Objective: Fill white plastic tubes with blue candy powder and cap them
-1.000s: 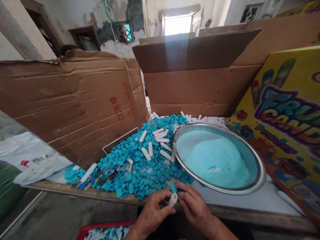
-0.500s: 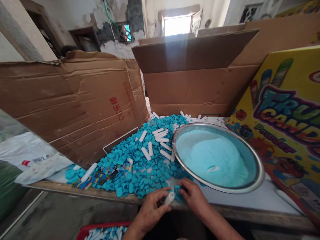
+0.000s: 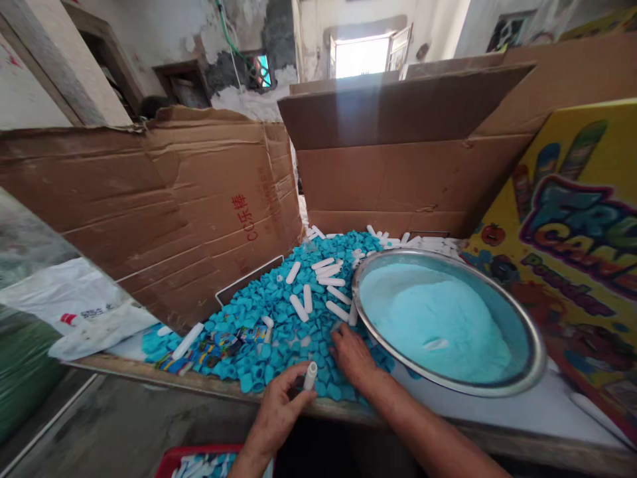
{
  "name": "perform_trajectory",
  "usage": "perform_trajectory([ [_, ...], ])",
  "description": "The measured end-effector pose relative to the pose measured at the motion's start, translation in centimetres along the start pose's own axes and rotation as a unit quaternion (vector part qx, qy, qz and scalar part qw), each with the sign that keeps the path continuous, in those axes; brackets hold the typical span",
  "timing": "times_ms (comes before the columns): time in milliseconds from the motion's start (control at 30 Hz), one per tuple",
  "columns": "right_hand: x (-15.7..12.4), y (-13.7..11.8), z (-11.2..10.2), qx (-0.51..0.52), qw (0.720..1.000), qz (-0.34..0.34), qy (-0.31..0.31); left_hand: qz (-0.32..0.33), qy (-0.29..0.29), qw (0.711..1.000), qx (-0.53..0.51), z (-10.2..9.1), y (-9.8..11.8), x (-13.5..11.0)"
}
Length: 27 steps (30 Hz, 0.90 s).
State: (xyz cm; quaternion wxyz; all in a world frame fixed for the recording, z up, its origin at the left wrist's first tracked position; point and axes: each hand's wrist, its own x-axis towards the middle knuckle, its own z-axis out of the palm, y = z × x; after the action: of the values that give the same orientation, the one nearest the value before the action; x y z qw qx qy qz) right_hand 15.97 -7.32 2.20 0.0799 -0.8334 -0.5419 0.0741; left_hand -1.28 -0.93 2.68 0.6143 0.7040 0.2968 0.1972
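Observation:
My left hand (image 3: 281,405) is closed round a white plastic tube (image 3: 310,377) near the table's front edge. The tube stands nearly upright, its open mouth facing up. My right hand (image 3: 352,355) reaches into the spread of blue caps (image 3: 279,345), left of the metal bowl. Its fingers are bent and drawn together; a small greyish thing shows at their tips, too blurred to name. Several white tubes (image 3: 298,308) lie on the caps just beyond that hand. Pale blue powder (image 3: 442,325) is heaped in the metal bowl (image 3: 535,362), with a small white piece on it.
Cardboard walls (image 3: 199,199) stand behind the caps, and a yellow printed box (image 3: 587,199) rises at the right. Printed wrappers (image 3: 219,348) lie among the caps at the left. Below the table edge is a red crate (image 3: 172,458) of blue and white pieces.
My right hand has moved away from the tube, forward into the caps. My left hand has shifted left, and its tube has turned more upright. The camera view has shifted slightly.

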Motion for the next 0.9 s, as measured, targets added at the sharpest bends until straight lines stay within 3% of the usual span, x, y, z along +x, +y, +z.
perform_trajectory([
  [167, -0.2, 0.3, 0.3, -0.024, 1.0, 0.009, -0.015, -0.006, 0.013, 1.0, -0.006, -0.7, -0.4, -0.2],
  [267, -0.2, 0.0, -0.1, -0.028, 0.999, 0.014, 0.006, -0.014, 0.023, 1.0, -0.01, -1.0, -0.7, -0.1],
  [400, 2.4, -1.0, -0.3, 0.008, 0.999, -0.039, 0.037, -0.011, 0.025, 1.0, -0.008, -1.0, -0.9, 0.0],
  [567, 6.5, -2.1, 0.2, 0.048, 0.998, -0.018, 0.039, 0.006, 0.01, 1.0, -0.012, -1.3, -1.9, -0.1],
  [633, 7.0, -2.3, 0.3, 0.058, 0.997, -0.04, 0.03, 0.013, 0.005, 1.0, -0.016, -1.6, -2.6, 0.1],
  [767, 5.9, -1.8, 0.6, 0.057, 0.993, -0.099, 0.027, 0.01, 0.016, 1.0, -0.019, -1.8, -3.5, 0.7],
  [900, 3.4, 0.0, 1.1, 0.047, 0.984, -0.153, 0.077, -0.002, 0.028, 0.999, -0.035, -1.3, -3.0, 0.9],
])
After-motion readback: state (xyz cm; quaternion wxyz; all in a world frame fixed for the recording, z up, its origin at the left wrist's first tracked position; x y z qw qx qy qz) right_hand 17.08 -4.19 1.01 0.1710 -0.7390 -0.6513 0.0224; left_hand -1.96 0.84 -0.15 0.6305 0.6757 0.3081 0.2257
